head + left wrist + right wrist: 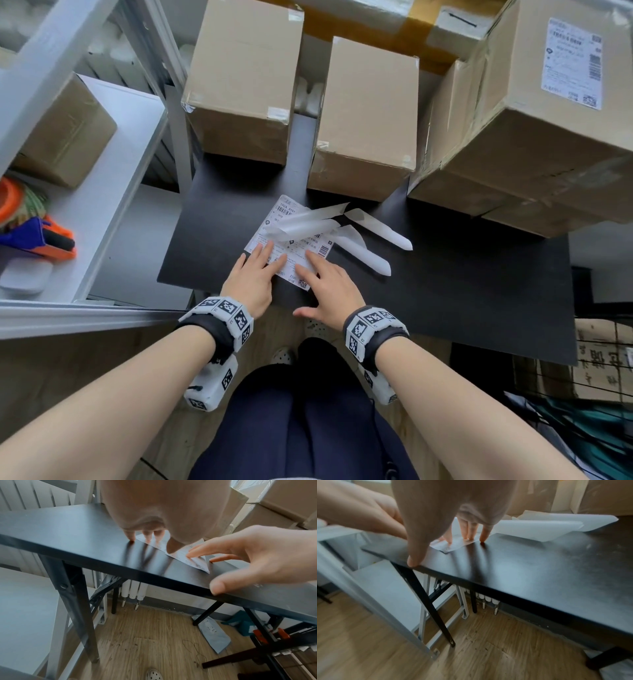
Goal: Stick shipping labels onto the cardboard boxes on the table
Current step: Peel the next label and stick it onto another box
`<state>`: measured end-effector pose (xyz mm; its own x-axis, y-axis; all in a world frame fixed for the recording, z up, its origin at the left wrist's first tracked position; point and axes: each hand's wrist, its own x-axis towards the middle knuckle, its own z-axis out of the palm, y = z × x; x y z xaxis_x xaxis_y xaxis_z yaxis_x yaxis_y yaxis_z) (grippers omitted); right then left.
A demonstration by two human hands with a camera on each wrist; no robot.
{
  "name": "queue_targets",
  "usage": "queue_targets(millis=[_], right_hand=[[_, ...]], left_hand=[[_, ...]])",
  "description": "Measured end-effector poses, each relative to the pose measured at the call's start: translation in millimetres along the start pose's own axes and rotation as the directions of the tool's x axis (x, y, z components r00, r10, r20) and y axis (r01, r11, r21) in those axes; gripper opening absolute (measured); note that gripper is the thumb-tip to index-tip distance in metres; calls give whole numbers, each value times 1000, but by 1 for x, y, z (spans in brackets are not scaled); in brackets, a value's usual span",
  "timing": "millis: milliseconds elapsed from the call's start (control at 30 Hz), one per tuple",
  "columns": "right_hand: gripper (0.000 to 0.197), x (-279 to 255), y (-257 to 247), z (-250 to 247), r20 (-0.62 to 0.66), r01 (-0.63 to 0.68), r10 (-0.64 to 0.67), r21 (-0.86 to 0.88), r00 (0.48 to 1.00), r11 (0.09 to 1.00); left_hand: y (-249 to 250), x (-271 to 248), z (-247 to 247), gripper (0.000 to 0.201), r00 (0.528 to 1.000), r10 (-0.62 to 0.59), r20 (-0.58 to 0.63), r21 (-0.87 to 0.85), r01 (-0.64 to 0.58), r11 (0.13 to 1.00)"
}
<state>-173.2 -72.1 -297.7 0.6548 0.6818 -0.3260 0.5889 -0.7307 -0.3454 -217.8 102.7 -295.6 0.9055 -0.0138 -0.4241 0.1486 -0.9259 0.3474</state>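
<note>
A printed shipping label [291,245] lies flat on the black table [462,281] near its front edge. My left hand [255,277] presses straight fingers on the label's near left part. My right hand [329,284] lays straight fingers on its near right part, thumb at the table edge. In the left wrist view the left fingertips [145,538] touch the label [187,557]; in the right wrist view the right fingertips [471,536] rest on the label [452,546]. Two plain cardboard boxes [243,78] [370,102] stand behind. A larger box [534,144] at the right carries a stuck label [572,61].
Curled white backing strips [363,236] lie on and just right of the label. A white shelf unit [113,192] on the left holds a small box [65,133] and an orange and blue tape dispenser [37,236]. A wire basket [599,359] stands low at the right.
</note>
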Motion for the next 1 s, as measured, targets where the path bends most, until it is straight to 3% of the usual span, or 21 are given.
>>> queue_targets(millis=[100, 200, 300, 400, 533, 633, 733, 800, 867, 933, 1000], right_hand=[[86, -7, -1, 8, 30, 29, -27, -75, 999, 997], [78, -9, -5, 16, -46, 96, -104, -140, 994, 985], [49, -13, -6, 19, -151, 163, -193, -190, 970, 968], [10, -14, -8, 16, -203, 155, -186, -159, 961, 975], [19, -6, -11, -3, -206, 53, -42, 48, 978, 997], [26, -3, -11, -30, -220, -89, 131, 191, 967, 978], [29, 0, -13, -57, -249, -98, 166, 264, 954, 960], [30, 4, -12, -74, -237, -110, 188, 307, 953, 945], [29, 11, -9, -90, -208, -129, 210, 346, 955, 929], [29, 18, -7, -105, -209, -119, 211, 384, 955, 916], [29, 23, -6, -118, -220, -98, 211, 435, 952, 895]], left_hand=[[0, 1, -1, 69, 1000, -11, 9, -10, 11, 1000], [0, 1, -3, 69, 1000, -15, 23, -5, 15, 1000], [2, 2, -6, 65, 999, -21, 41, -5, 21, 1000], [4, 4, -8, 62, 999, -29, 43, -49, 31, 998], [12, 5, -20, 44, 994, -82, -69, -258, 62, 964], [21, 3, -38, 42, 966, -246, -76, -421, 193, 886], [25, 8, -56, 45, 915, -397, -76, -490, 313, 814], [31, 13, -70, 40, 909, -404, -104, -474, 311, 824], [41, 17, -84, 35, 934, -339, -114, -518, 235, 822], [53, 21, -98, 36, 951, -296, -92, -670, 160, 724], [64, 23, -113, 38, 949, -311, -46, -838, 132, 529]])
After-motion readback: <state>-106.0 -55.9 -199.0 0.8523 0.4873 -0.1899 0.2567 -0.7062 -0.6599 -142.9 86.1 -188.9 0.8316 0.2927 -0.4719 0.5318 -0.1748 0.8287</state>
